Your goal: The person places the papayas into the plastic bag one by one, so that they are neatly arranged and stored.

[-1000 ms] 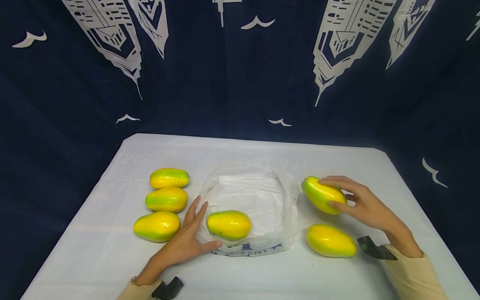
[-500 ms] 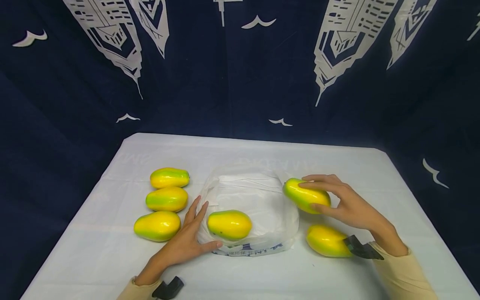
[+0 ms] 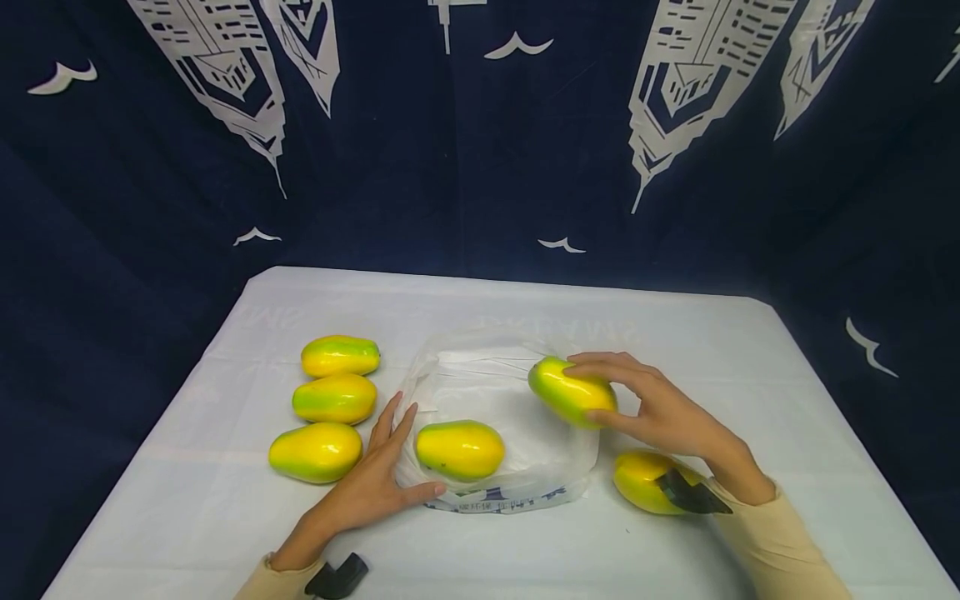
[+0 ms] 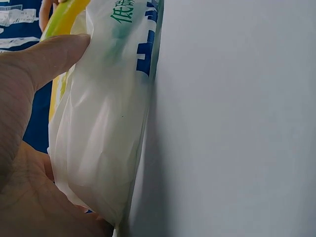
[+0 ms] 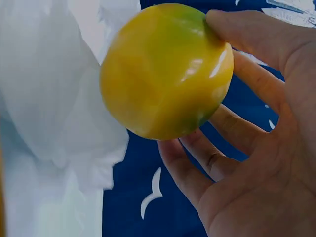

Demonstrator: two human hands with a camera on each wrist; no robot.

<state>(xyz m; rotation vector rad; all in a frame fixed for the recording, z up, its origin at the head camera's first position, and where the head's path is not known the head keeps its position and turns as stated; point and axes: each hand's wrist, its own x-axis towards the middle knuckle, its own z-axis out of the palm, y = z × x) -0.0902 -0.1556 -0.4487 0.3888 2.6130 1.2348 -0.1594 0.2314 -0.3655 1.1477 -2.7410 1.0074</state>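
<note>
My right hand (image 3: 660,408) grips a glossy yellow-green papaya (image 3: 566,390) over the right part of a white plastic bag (image 3: 517,400). In the right wrist view, thumb and fingers curve around the rounded end of that papaya (image 5: 165,74). The bag lies with its mouth spread wide, and another papaya (image 3: 460,450) rests inside at the near left. At the bag's left edge my left hand (image 3: 371,475) has its fingers spread and straight. Its thumb touches the bag's near side (image 4: 98,123) in the left wrist view, where the bag hides part of the hand.
Left of the bag, three papayas lie in a column, the middle one (image 3: 334,399) between two others. One more papaya (image 3: 645,482) lies to the right, partly covered by the right wrist's black mount (image 3: 690,492). A white cloth (image 3: 525,550) covers the table; a dark blue curtain (image 3: 450,167) hangs behind.
My right hand has carried its papaya leftward, from beside the bag to over its right part. The left hand stays where it was, and the other papayas have not moved.
</note>
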